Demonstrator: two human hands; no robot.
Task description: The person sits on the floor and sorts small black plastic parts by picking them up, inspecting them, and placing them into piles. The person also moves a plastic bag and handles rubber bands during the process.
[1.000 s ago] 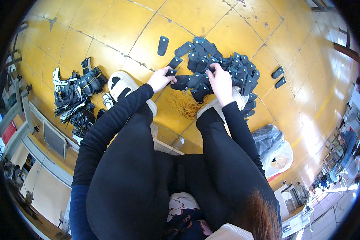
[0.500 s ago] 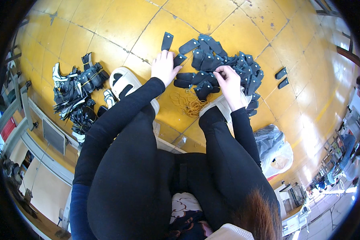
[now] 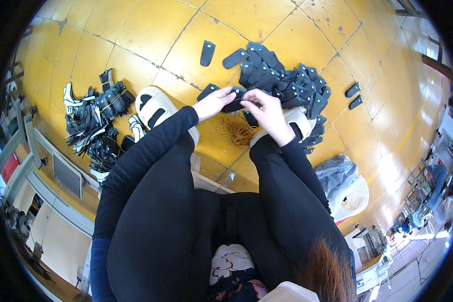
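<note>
My left hand (image 3: 213, 104) and my right hand (image 3: 266, 111) are close together, just above the floor between my feet. A dark, round-ended fabric piece (image 3: 232, 104) with a small pale mark is pinched by my left thumb and fingers. My right fingertips are closed at its right end; whether they grip it or something smaller, I cannot tell. Another dark piece (image 3: 206, 92) shows beyond my left fingers, and its contact with them is unclear. A heap of similar pieces (image 3: 302, 88) lies beyond my right hand, and a single piece (image 3: 207, 53) lies apart to the far left.
Tan rubber bands (image 3: 234, 130) lie tangled between my light sandals (image 3: 158, 108). Bundled black and white pieces (image 3: 98, 121) are piled at left. Two dark pieces (image 3: 353, 90) lie at right, above a plastic bag (image 3: 345, 183). A metal frame (image 3: 50, 176) stands at lower left.
My left hand has come nearer and to the right, now with a dark piece in it. My right hand has left the heap, moving left and nearer to meet it.
</note>
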